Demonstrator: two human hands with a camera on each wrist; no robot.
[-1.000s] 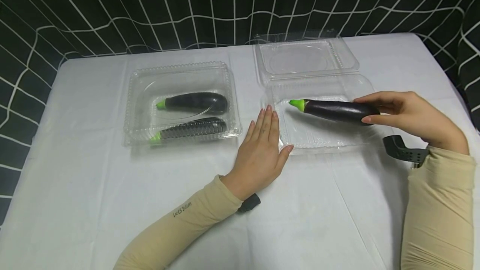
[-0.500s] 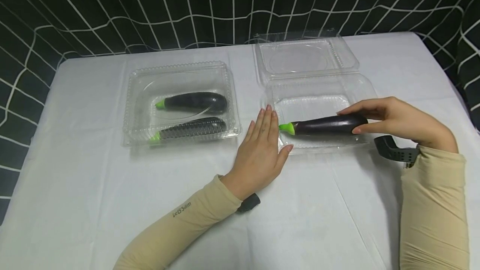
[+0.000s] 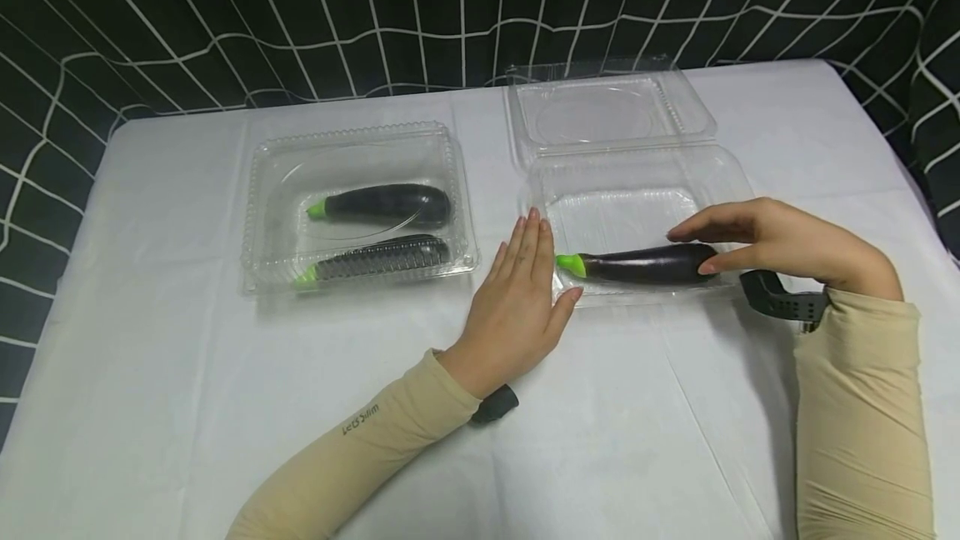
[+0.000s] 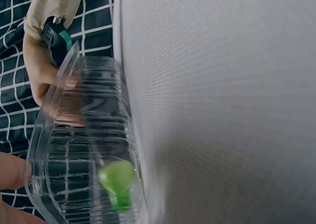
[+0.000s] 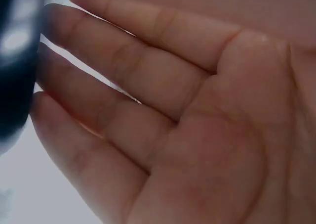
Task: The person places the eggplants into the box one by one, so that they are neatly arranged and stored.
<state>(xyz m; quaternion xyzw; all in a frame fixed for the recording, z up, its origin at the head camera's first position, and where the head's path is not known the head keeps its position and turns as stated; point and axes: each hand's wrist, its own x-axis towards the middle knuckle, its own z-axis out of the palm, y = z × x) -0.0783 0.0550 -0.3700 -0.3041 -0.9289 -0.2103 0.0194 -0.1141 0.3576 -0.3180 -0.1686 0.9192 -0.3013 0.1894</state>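
Note:
A dark purple eggplant [image 3: 645, 265] with a bright green stem end lies along the front of an open clear plastic clamshell box [image 3: 615, 207]. My right hand [image 3: 795, 244] hovers at its thick end, fingers loosely extended and parted from its upper side, thumb tip overlapping it. In the right wrist view the fingers [image 5: 123, 80] are nearly straight beside the dark eggplant [image 5: 17, 70]. My left hand [image 3: 513, 307] lies flat against the box's left side, fingers extended; in the left wrist view its fingertips [image 4: 12, 172] touch the box's rim. The green stem end [image 4: 117, 182] shows through the ribbed wall.
A closed clear clamshell box [image 3: 360, 148] with two eggplants [image 3: 390, 203] inside stands at the left. The open box's lid [image 3: 615, 111] is folded back toward the table's far edge. A white net [image 3: 465, 32] over dark cloth hangs behind the white-covered table [image 3: 622, 440].
The right hand has lowered the eggplant leftward and toward the front of the open box, then its fingers have loosened from it. The left hand has stayed at the box's side.

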